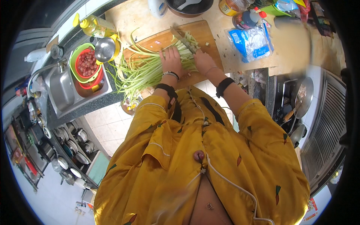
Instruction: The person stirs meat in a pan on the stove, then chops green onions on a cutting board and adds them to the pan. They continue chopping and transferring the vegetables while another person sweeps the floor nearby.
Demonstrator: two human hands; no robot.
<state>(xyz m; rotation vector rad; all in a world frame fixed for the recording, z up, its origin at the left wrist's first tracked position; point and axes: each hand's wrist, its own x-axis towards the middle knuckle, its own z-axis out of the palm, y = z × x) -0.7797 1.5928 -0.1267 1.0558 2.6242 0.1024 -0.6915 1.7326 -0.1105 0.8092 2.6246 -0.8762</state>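
Observation:
A bunch of long, thin pale-green vegetable stalks lies across a wooden cutting board, the left ends trailing over its edge. My left hand presses down on the bunch, fingers bent over the stalks. Gripped by its handle in my right hand is a kitchen knife; its blade points up and left, close to the fingers of my left hand. Short cut pieces lie on the far side of the blade. The knife handle is mostly hidden in my palm.
Left is a steel sink, with grapes in a red colander. A steel bowl sits beside the board. Beyond are a dark pan and bottles. A blue-and-clear plastic bag and a wok are right.

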